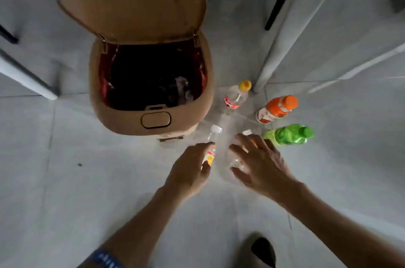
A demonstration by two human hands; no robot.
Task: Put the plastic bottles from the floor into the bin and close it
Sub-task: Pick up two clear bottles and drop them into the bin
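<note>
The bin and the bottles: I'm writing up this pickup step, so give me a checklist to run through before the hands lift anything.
1. Bin lid open: ok.
2. Room in the bin: cannot tell; the inside is dark, with some rubbish showing.
3. Left hand around the white-capped bottle: ok, fingers curled at its label.
4. Right hand gripping the clear bottle beneath it: not ok, fingers spread.
5. Other bottles standing: ok; yellow-capped bottle, orange bottle, green bottle.
</note>
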